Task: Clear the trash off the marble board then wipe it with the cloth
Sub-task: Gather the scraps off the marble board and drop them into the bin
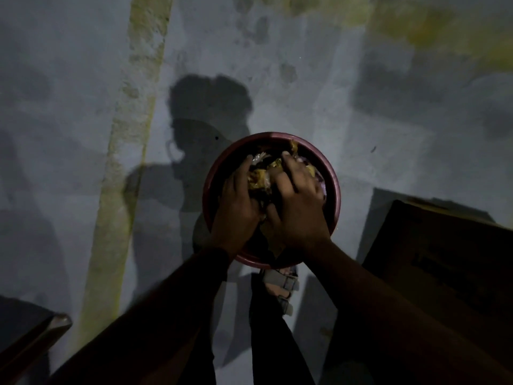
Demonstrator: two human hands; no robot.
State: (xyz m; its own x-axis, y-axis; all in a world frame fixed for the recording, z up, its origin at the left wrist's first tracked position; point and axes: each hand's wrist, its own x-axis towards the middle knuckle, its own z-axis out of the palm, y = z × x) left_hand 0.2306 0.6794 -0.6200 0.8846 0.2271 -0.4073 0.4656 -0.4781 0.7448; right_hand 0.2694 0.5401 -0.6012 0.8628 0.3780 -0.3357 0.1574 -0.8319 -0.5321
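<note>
left arm: dark long sleeve point(155, 315) | right forearm: bare | legs: dark trousers point(274, 343) | foot: grey strapped sandal point(281, 284)

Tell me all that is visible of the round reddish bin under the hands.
The bin is round with a thick, smooth dark-red rim, plastic by its look. It stands upright and open on the grey floor, seen from above, just ahead of a sandalled foot. Crumpled wrappers, yellow and clear, lie inside it. The left hand and right hand reach into it onto the wrappers. Its walls and base are hidden.
</note>
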